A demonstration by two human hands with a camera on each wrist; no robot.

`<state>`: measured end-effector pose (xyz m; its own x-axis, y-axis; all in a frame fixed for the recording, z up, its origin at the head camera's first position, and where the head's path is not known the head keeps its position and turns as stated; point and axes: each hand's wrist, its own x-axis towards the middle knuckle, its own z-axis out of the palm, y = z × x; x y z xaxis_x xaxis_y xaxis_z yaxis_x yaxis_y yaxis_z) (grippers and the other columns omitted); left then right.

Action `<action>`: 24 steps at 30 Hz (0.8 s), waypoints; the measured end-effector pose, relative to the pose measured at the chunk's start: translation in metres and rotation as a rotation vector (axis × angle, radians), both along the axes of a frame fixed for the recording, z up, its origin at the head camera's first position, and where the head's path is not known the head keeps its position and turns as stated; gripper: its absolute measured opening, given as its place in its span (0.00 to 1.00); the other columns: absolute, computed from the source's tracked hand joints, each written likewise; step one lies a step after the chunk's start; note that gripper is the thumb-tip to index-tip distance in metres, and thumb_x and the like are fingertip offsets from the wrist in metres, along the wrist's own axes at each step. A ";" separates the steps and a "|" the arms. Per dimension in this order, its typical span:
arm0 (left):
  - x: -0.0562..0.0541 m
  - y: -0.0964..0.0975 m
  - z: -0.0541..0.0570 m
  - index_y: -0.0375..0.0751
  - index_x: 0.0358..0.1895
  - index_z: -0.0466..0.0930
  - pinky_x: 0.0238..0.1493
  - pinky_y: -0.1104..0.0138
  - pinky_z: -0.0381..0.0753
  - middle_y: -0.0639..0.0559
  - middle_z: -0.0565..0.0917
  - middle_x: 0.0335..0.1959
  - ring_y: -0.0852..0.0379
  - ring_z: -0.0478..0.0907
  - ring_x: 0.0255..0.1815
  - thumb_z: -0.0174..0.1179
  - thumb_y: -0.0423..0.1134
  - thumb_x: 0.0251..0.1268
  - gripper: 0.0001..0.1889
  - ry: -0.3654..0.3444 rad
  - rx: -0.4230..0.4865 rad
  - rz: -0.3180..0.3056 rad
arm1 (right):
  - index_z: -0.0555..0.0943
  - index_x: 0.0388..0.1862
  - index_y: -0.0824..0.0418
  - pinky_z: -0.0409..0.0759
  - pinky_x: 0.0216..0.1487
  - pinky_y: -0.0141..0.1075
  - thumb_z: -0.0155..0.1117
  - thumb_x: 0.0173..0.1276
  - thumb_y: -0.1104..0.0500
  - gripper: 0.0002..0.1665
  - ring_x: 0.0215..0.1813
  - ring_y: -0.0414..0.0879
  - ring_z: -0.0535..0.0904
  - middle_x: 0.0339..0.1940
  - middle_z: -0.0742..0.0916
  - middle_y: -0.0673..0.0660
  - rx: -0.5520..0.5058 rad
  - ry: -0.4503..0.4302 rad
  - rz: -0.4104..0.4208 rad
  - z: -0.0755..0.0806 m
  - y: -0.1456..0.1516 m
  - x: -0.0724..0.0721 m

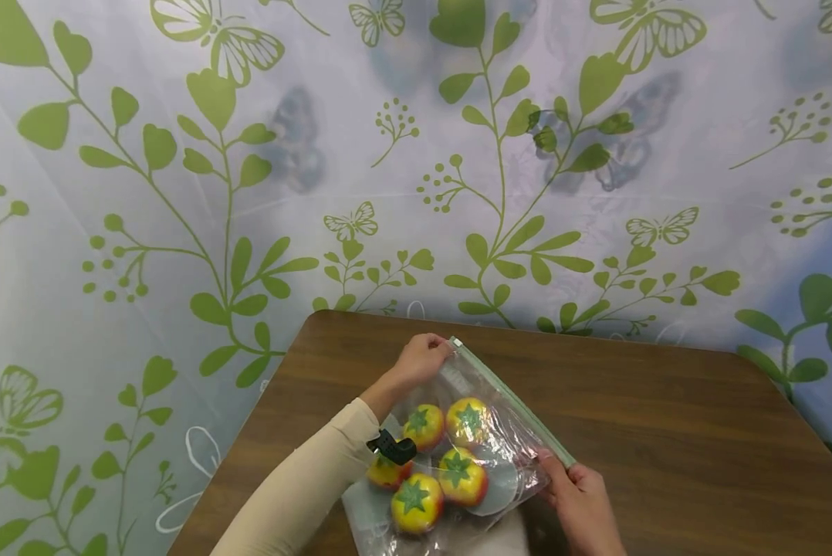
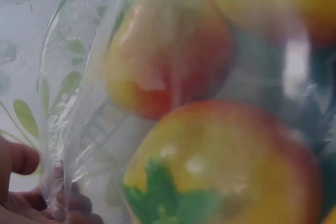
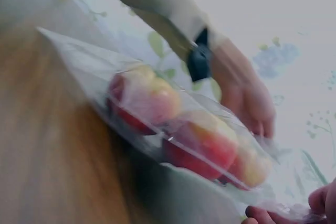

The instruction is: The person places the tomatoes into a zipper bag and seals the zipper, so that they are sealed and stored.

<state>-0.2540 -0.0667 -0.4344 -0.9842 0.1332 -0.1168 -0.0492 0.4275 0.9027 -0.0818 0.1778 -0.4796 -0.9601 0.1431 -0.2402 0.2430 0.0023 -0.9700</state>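
Observation:
A clear zip bag (image 1: 499,455) with a pale green zip strip (image 1: 520,405) is held tilted above the table. Inside lie several round yellow-red fruits (image 1: 416,502) with green star-shaped tops, resembling tomatoes or persimmons. My left hand (image 1: 421,361) pinches the bag's upper corner, near the white slider (image 1: 457,342). At the strip's other end, lower right, my right hand (image 1: 583,498) grips the bag's edge between thumb and fingers. The left wrist view shows the fruits (image 2: 220,156) close behind the plastic. From the right wrist view, the fruits (image 3: 199,145) rest together along the bag's lower side.
The brown wooden table (image 1: 666,432) stretches behind and to the right of the bag. A hanging cloth (image 1: 360,154) with green leaves and butterflies stands at the table's far edge. A dark wrist strap (image 1: 391,446) sits on the left forearm.

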 end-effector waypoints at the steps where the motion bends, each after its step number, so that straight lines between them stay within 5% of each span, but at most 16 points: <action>1: 0.000 0.001 -0.001 0.33 0.58 0.86 0.58 0.53 0.84 0.43 0.88 0.51 0.49 0.84 0.52 0.57 0.44 0.86 0.17 0.012 0.027 0.012 | 0.77 0.67 0.86 0.88 0.48 0.29 0.56 0.89 0.57 0.29 0.45 0.33 0.90 0.53 0.93 0.62 -0.018 -0.008 -0.005 0.002 0.004 -0.002; 4: 0.002 0.005 -0.003 0.31 0.56 0.87 0.53 0.59 0.83 0.46 0.88 0.45 0.53 0.83 0.47 0.56 0.42 0.87 0.16 0.037 0.135 0.032 | 0.77 0.72 0.79 0.88 0.51 0.30 0.61 0.88 0.53 0.30 0.49 0.33 0.90 0.51 0.94 0.52 -0.044 -0.047 -0.018 0.010 0.013 -0.008; 7: 0.005 0.007 -0.005 0.31 0.53 0.87 0.47 0.65 0.80 0.50 0.85 0.39 0.56 0.79 0.42 0.56 0.40 0.87 0.15 0.042 0.240 0.040 | 0.82 0.73 0.65 0.86 0.43 0.27 0.67 0.83 0.45 0.32 0.40 0.32 0.86 0.39 0.92 0.45 0.148 -0.037 -0.032 0.021 0.022 -0.012; 12: 0.011 0.012 -0.007 0.33 0.51 0.87 0.43 0.68 0.77 0.54 0.80 0.36 0.58 0.76 0.40 0.56 0.40 0.87 0.14 0.029 0.344 0.036 | 0.88 0.67 0.45 0.75 0.38 0.20 0.71 0.78 0.40 0.24 0.40 0.29 0.87 0.45 0.95 0.50 0.641 0.183 -0.134 0.040 0.027 -0.020; 14: 0.015 0.014 -0.007 0.34 0.52 0.87 0.43 0.68 0.76 0.54 0.80 0.37 0.58 0.76 0.39 0.56 0.41 0.88 0.14 0.045 0.337 0.037 | 0.89 0.67 0.46 0.72 0.48 0.14 0.71 0.78 0.42 0.23 0.52 0.33 0.91 0.58 0.94 0.48 0.707 0.292 -0.154 0.050 0.023 -0.025; 17: 0.020 0.018 -0.005 0.35 0.52 0.87 0.43 0.67 0.76 0.53 0.80 0.37 0.58 0.75 0.39 0.56 0.41 0.88 0.14 0.093 0.303 0.046 | 0.89 0.66 0.49 0.75 0.54 0.17 0.71 0.79 0.46 0.22 0.58 0.48 0.93 0.59 0.94 0.51 0.736 0.411 -0.105 0.068 0.011 -0.035; 20: 0.025 0.023 -0.004 0.36 0.51 0.88 0.43 0.66 0.75 0.54 0.79 0.36 0.58 0.74 0.38 0.57 0.42 0.87 0.13 0.131 0.273 0.064 | 0.90 0.64 0.55 0.86 0.57 0.34 0.73 0.78 0.52 0.19 0.57 0.52 0.93 0.58 0.94 0.53 0.752 0.521 -0.024 0.079 -0.007 -0.047; 24: 0.032 0.030 0.000 0.38 0.49 0.89 0.43 0.66 0.74 0.55 0.79 0.35 0.59 0.74 0.38 0.59 0.42 0.86 0.12 0.161 0.277 0.079 | 0.89 0.63 0.61 0.88 0.57 0.58 0.74 0.76 0.58 0.19 0.57 0.57 0.93 0.57 0.94 0.59 0.774 0.614 0.067 0.085 -0.027 -0.065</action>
